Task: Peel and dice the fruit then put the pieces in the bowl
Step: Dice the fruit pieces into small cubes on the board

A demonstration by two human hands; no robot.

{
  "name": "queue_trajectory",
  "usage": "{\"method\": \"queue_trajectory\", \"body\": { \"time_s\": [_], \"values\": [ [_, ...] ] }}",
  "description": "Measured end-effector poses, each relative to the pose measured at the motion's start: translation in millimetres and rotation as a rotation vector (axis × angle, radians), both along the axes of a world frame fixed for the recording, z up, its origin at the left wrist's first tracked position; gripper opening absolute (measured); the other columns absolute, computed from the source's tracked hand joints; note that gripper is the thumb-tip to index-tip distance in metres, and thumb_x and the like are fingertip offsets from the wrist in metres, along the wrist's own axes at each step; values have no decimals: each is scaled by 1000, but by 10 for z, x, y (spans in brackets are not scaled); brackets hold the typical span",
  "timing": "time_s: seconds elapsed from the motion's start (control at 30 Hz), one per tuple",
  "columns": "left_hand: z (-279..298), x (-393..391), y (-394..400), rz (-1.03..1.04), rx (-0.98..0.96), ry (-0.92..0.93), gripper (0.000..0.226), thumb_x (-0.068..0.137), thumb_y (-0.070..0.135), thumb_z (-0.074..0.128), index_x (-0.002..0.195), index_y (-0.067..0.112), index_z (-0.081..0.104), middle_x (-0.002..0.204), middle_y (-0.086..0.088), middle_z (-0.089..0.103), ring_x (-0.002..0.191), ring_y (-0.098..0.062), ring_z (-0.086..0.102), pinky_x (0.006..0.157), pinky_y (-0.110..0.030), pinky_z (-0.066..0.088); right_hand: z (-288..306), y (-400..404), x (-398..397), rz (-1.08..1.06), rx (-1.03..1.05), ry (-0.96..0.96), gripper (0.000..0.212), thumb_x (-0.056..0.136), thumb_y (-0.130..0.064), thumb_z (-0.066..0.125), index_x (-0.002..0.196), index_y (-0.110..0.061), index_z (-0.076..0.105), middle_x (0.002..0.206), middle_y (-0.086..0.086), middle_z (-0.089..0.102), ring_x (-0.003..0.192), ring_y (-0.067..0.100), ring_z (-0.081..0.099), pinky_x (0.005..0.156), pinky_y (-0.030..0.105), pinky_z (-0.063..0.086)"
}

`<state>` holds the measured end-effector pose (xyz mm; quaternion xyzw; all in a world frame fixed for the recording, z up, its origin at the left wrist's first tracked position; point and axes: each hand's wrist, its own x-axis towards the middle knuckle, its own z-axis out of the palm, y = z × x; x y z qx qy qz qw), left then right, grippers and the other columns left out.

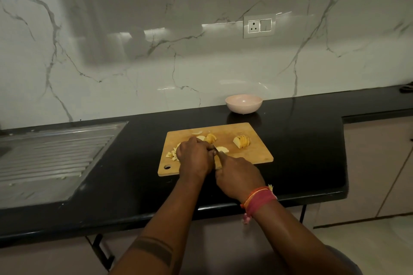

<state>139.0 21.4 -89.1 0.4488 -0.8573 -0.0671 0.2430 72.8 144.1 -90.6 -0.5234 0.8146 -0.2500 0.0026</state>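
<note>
Your left hand (194, 154) curls down over fruit on the wooden cutting board (257, 154), what it presses mostly hidden. Your right hand (238, 175) is closed around the knife (218, 156), blade beside those fingers. Diced bits (171, 154) lie left, a sliced wedge (241, 141) right; the pink bowl (243, 103) waits behind the board.
</note>
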Motion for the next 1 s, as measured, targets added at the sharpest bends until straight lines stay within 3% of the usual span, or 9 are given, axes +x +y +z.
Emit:
{"method": "queue_trajectory", "body": {
  "time_s": [0.23,0.37,0.53,0.7,0.8,1.0],
  "values": [
    [-42,-25,16,40,-37,18,23,95,45,63,113,34,73,133,2,54,126,-23,43,111,-46,30,-12,333,-16,-6,-24,-33,53,95,-31,46,148,-36,42,83,-5,62,72,11,59,63,31,52],
    [-46,4,27,51,-50,65,24,96,44,63,115,32,72,133,2,54,125,-21,43,109,-45,30,0,333,-79,-78,-99,-64,63,97,-32,46,154,-46,25,74,-6,58,63,10,57,53,29,47],
    [-32,95,15,111,-13,157,26,99,41,60,121,31,71,133,4,55,123,-20,44,106,-43,31,14,148,-58,-178,-20,-55,63,98,-32,44,158,-33,24,79,-3,57,71,16,57,61,31,45],
    [-15,134,-17,181,41,274,21,101,34,59,118,31,72,131,2,57,122,-22,46,103,-40,32,-9,-74,265,-119,-3,-22,55,97,-32,45,150,-20,37,97,5,66,87,24,64,65,32,42],
    [-23,129,-57,182,69,280,22,101,32,60,119,30,72,132,0,57,123,-24,46,103,-39,33,-28,-180,377,-86,-9,-36,49,96,-29,43,144,-20,41,97,6,66,81,25,62,64,33,39],
    [-44,116,-100,171,5,238,25,101,35,58,124,33,69,133,2,56,126,-22,44,107,-41,30,-9,-160,218,-19,-76,-83,59,96,-32,44,153,-40,31,80,-3,59,68,15,56,57,30,43]
  ]
}}
